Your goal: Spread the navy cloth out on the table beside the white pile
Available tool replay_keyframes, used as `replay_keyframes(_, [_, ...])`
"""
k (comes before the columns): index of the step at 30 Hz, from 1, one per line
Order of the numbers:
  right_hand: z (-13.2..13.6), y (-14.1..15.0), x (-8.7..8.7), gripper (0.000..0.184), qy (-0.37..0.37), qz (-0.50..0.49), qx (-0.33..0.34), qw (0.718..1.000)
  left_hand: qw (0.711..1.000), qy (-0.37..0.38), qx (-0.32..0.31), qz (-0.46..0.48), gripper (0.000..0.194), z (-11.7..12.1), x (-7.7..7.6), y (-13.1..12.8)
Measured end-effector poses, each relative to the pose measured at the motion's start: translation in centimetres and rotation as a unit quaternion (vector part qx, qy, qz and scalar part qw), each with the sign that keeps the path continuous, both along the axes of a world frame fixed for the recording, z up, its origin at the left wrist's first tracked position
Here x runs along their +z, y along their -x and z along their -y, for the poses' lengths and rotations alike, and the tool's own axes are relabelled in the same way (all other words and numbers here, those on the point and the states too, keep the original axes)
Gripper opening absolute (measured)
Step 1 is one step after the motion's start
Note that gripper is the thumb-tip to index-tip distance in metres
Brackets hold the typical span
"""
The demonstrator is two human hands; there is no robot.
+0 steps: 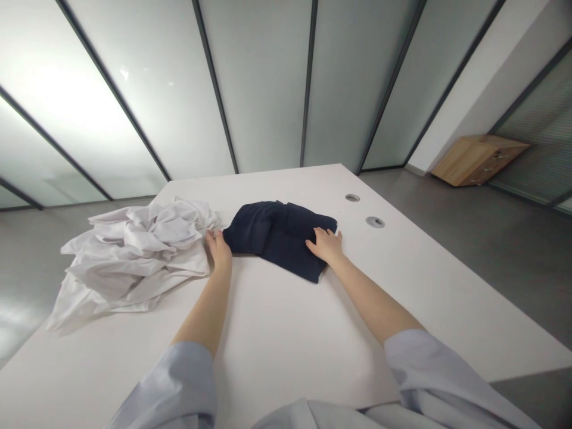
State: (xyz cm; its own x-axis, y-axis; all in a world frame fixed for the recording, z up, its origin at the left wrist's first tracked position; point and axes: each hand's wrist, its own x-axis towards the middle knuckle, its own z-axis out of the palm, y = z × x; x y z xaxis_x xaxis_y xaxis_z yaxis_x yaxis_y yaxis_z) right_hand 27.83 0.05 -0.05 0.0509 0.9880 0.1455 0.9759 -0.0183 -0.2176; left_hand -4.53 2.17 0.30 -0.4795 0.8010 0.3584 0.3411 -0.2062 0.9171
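A folded dark navy garment lies on the white table. My right hand rests flat on its right part, fingers stretched out. My left hand sits at the garment's left edge, beside a pile of crumpled white cloth; its fingers look fairly straight and touch the navy edge. Both forearms reach out from pale blue sleeves.
Two round grommet holes sit in the table at the right. Frosted glass panels stand behind the table. A low wooden cabinet stands on the grey floor at the far right.
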Motion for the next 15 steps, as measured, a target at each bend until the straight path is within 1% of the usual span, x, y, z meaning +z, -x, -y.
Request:
replay_keyframes(1, [0.0,-0.2,0.0,0.054,-0.02,0.004,-0.008,1.0,0.996,-0.01,0.044,-0.073,0.055,0.2,0.0,-0.2])
replay_keyframes(2, [0.0,-0.3,0.0,0.051,-0.039,0.009,-0.013,0.999,0.989,-0.014,0.062,-0.131,0.052,0.6,0.2,-0.6])
replay_keyframes(3, [0.1,-0.4,0.0,0.047,-0.055,0.013,-0.015,0.998,0.982,-0.013,0.046,-0.182,0.046,1.0,0.3,-1.1])
replay_keyframes(5, [0.2,-0.5,0.1,0.04,-0.072,0.014,-0.016,0.997,0.954,0.012,-0.062,-0.293,0.034,1.8,0.6,-2.5])
replay_keyframes(7, [0.3,-0.6,0.1,0.038,-0.076,0.007,-0.018,0.997,0.909,0.047,-0.16,-0.382,0.031,2.5,0.6,-4.0])
replay_keyframes(8, [0.3,-0.7,0.0,0.041,-0.073,0.002,-0.018,0.997,0.887,0.061,-0.188,-0.417,0.034,2.7,0.5,-4.6])
replay_keyframes(9, [0.3,-0.7,-0.1,0.044,-0.067,-0.004,-0.019,0.998,0.869,0.071,-0.203,-0.446,0.036,2.8,0.3,-5.0])
replay_keyframes(10, [0.2,-0.7,-0.3,0.048,-0.057,-0.01,-0.019,0.998,0.857,0.079,-0.204,-0.466,0.036,2.8,0.1,-5.3])
replay_keyframes(11, [0.2,-0.8,-0.5,0.052,-0.046,-0.014,-0.019,0.999,0.853,0.088,-0.19,-0.478,0.035,2.8,-0.1,-5.3])
replay_keyframes(12, [0.1,-0.8,-0.7,0.054,-0.035,-0.018,-0.019,0.999,0.857,0.096,-0.162,-0.48,0.035,2.6,-0.3,-5.1])
replay_keyframes(15, [-0.2,-0.9,-1.3,0.057,-0.015,-0.031,-0.025,0.999,0.888,0.108,-0.039,-0.445,0.044,2.1,-0.3,-3.8])
